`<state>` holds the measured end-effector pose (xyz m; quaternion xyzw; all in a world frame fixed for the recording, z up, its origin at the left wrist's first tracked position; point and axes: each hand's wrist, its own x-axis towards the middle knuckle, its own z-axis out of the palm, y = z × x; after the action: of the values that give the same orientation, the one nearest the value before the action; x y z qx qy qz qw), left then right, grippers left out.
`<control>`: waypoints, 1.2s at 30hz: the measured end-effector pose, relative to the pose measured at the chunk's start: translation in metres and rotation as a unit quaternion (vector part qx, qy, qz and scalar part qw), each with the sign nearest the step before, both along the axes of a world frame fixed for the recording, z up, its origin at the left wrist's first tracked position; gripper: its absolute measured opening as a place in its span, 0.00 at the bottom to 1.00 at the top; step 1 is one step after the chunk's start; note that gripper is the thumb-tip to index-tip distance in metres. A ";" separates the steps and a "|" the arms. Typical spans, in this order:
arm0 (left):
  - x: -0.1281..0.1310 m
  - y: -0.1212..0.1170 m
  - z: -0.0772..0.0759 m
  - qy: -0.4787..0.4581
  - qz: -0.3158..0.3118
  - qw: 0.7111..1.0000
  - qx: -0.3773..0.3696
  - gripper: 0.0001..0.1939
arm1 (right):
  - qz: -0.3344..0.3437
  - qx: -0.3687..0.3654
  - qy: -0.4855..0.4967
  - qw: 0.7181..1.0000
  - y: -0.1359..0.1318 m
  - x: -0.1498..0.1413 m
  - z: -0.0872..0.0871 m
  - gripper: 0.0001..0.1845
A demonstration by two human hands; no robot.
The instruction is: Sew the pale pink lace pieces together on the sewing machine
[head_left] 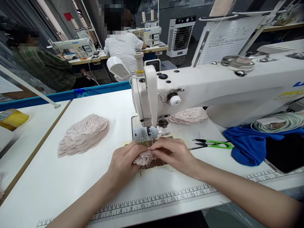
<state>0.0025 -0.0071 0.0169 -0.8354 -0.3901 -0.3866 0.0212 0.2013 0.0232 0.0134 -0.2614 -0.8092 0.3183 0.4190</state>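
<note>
A small pink lace piece (pixel 143 158) lies bunched on the table just in front of the needle plate (pixel 142 133) of a white sewing machine (pixel 213 85). My left hand (pixel 124 161) curls round its left side with the fingers closed on it. From the right, my right hand (pixel 174 153) pinches the same piece at its upper edge. Both hands sit directly below the presser foot (pixel 149 130).
A stack of pink lace pieces (pixel 83 134) lies to the left, another pile (pixel 188 115) behind the machine arm. Green thread snips (pixel 213 144), blue cloth (pixel 249 145) and a coiled cable (pixel 277 122) lie right. Yellow tape roll (pixel 13 118) far left. Two people sit at machines behind.
</note>
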 end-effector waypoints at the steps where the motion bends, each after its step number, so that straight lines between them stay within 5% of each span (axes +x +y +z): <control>1: 0.000 -0.001 0.000 -0.003 0.004 1.000 -0.002 0.09 | -0.005 0.055 0.001 0.998 0.001 0.001 -0.002 0.04; 6: 0.002 -0.004 0.003 -0.022 -0.020 0.999 -0.042 0.13 | -0.026 0.335 -0.083 0.938 0.003 0.011 -0.006 0.09; 11: 0.005 -0.006 0.006 -0.034 -0.051 0.996 -0.060 0.10 | -0.003 0.491 -0.116 0.863 0.002 0.016 0.005 0.10; 19: 0.008 -0.009 0.008 -0.078 -0.036 0.992 -0.088 0.07 | 0.001 0.438 -0.146 0.887 0.001 0.018 0.005 0.12; 24: 0.007 -0.008 0.006 -0.076 -0.033 0.992 -0.095 0.09 | -0.010 0.493 -0.108 0.863 0.002 0.016 0.005 0.10; 29: 0.008 -0.007 0.006 -0.073 -0.051 0.992 -0.090 0.09 | 0.008 0.428 -0.117 0.896 0.002 0.017 0.003 0.11; 36: 0.007 -0.007 0.004 -0.061 -0.061 0.993 -0.081 0.07 | 0.010 0.422 -0.124 0.898 0.003 0.017 0.001 0.09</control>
<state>0.0090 -0.0136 0.0214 -0.8312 -0.3695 -0.4046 -0.0944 0.2181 0.0258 0.0139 -0.0897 -0.9155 -0.0838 0.3830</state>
